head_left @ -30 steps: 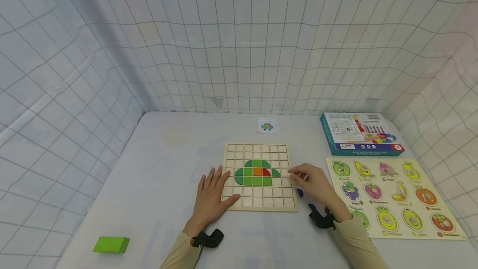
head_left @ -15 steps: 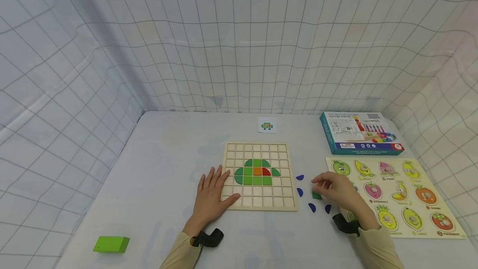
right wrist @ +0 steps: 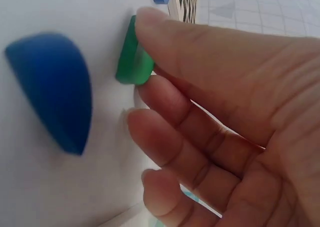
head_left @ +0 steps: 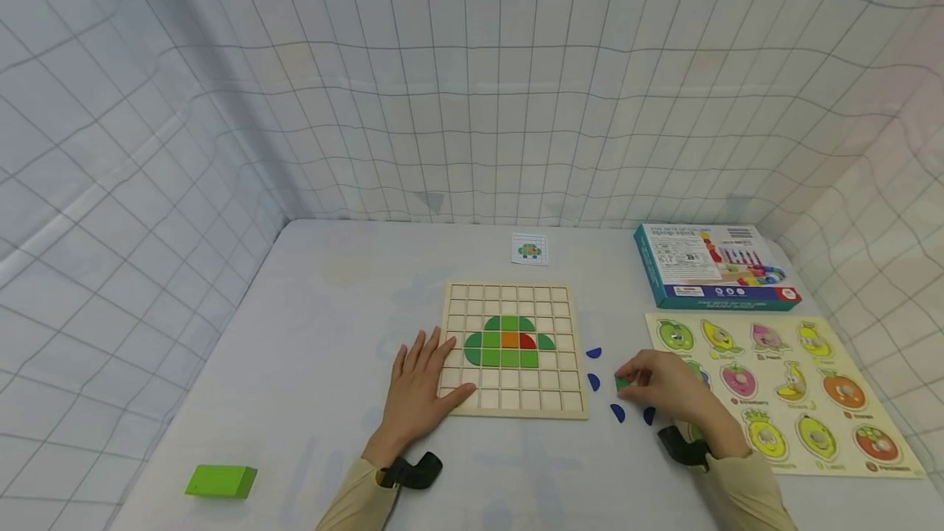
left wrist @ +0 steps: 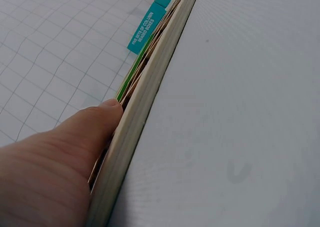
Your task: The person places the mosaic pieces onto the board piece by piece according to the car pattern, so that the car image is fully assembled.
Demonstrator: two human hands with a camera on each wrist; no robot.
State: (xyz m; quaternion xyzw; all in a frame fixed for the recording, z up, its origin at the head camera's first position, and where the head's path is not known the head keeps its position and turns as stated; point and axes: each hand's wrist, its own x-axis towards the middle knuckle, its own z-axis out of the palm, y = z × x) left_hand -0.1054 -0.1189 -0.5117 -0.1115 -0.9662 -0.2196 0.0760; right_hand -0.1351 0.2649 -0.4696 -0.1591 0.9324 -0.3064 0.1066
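The right hand (head_left: 667, 393) is pinching a small green piece (head_left: 624, 384) between the thumb and the fingertips (right wrist: 150, 22), and the piece is lying low at the worktop (head_left: 310, 367), just right of the wooden grid board (head_left: 511, 406). In the right wrist view the green piece (right wrist: 132, 54) is pressed under the fingertip, and a blue curved piece (right wrist: 52, 87) is lying just beside it on the white surface. In the head view four blue pieces are lying around this hand: one (head_left: 593, 352) at the far side, one (head_left: 592, 381) to the left, and two, (head_left: 618, 412) and (head_left: 649, 415), at the near side.

The left hand (head_left: 420, 388) is resting flat on the near left corner of the board, with the fingers spread and straight, and it is holding nothing. In the left wrist view the thumb (left wrist: 95, 119) is lying along the board's edge (left wrist: 145, 107).

In the middle of the board a figure of green tiles (head_left: 509, 342) is sitting, with one orange tile (head_left: 509, 339) and one red tile (head_left: 526, 341) inside it. Beyond the board a small pattern card (head_left: 529, 249) is lying. To the right a fruit puzzle board (head_left: 782, 388) is lying, and behind it a teal box (head_left: 711, 265). A green block (head_left: 220, 481) is lying at the near left, well apart from the rest.
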